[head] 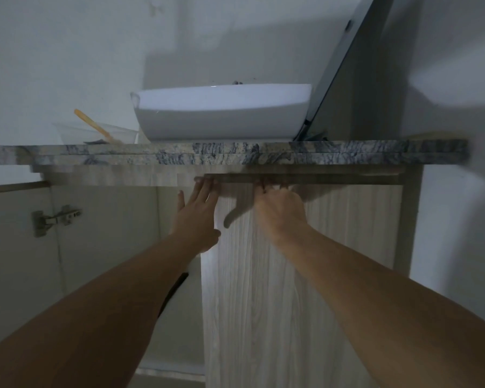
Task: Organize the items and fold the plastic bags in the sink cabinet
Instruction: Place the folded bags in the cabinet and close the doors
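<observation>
Under the grey-veined stone counter (227, 154): my right hand (280, 211) curls over the pale woodgrain cabinet door (291, 275) top edge; left hand (198, 217) flat, fingers straight. Door stiff, light, I judge.

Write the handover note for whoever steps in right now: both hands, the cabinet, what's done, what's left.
Left hand: fingers straight, tips at the top edge of the wood-grain door.
Right hand: fingers curled over that same top edge.
The left side of the sink cabinet stands open, hinge showing on its inner wall.
No bags or items are in view.
Sorting and folding show no sign of being started; all of it is left.
</observation>
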Demonstrator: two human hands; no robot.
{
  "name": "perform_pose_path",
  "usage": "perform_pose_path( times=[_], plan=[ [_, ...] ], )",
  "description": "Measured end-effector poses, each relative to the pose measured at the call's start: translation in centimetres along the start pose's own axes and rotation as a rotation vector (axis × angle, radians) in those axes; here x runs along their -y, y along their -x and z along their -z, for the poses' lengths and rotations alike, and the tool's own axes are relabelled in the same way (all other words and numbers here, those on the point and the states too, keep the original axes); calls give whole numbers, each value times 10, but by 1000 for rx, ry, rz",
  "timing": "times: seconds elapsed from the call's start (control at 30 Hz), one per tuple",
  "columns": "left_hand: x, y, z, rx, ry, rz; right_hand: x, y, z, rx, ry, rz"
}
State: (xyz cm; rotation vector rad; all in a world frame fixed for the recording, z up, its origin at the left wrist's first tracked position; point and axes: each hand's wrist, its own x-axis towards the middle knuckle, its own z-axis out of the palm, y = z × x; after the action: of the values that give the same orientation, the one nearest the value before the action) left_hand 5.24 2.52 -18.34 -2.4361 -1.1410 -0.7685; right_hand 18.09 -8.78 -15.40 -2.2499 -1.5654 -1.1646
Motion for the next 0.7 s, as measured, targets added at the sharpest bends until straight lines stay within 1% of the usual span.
perform_pose_path(
  times=[0.13, 0.23, 0.33, 0.4, 0.5, 0.6, 0.7],
  plan=[
    [1, 0, -3, 16, 12, -2, 1, 0, -1, 8, 2, 8],
    [4, -3, 4, 81, -22, -15, 0, 1, 1, 32, -11, 11],
    [8, -3, 22, 170, -119, -39, 2, 2, 7, 155, -46, -7],
    [13, 6, 34, 198, -154, -55, 5, 5, 12, 245, -84, -13],
    [29, 29, 59, 289, -136, -25, 16, 10, 16, 271, -122, 42],
    [59, 59, 93, 388, -183, 15, 39, 13, 31, 282, -221, 114],
    [103, 92, 131, 443, -162, 170, 68, 17, 61, 308, -376, 192]
  ],
)
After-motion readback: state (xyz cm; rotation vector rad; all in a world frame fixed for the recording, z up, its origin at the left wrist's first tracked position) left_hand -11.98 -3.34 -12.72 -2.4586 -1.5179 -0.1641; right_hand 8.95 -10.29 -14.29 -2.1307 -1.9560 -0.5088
